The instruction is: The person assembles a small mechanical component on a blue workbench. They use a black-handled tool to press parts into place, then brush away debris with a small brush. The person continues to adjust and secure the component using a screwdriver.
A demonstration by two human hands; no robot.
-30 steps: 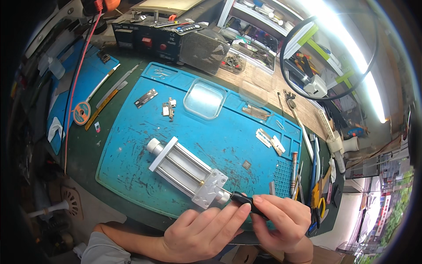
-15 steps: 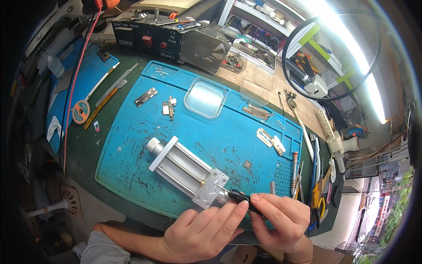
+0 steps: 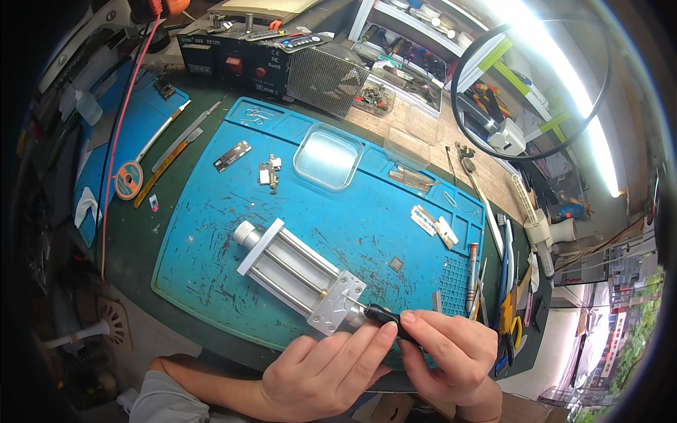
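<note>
A silver metal clamp fixture (image 3: 289,264) with two parallel rods lies slantwise on the blue work mat (image 3: 211,282), a knurled knob at its far left end. My right hand (image 3: 455,352) pinches the black handle of a screwdriver (image 3: 381,314). Its thin shaft reaches onto the screwed plate at the fixture's near end. My left hand (image 3: 328,374) is closed around the fixture's near end, its fingers pressed together and the index fingertip against the screwdriver handle. My left thumb is mostly hidden.
Around the mat lie a clear plastic dish (image 3: 328,156), small circuit parts (image 3: 269,173), razor blades (image 3: 434,225) and a small square chip (image 3: 395,264). Knives (image 3: 168,168) and a solder spool (image 3: 129,180) are at left. Tools (image 3: 506,282) line the right edge. A black device (image 3: 240,67) stands behind.
Hardly anything differs. Both hands, the screwdriver and the fixture keep their places, and the whole view has shifted very slightly.
</note>
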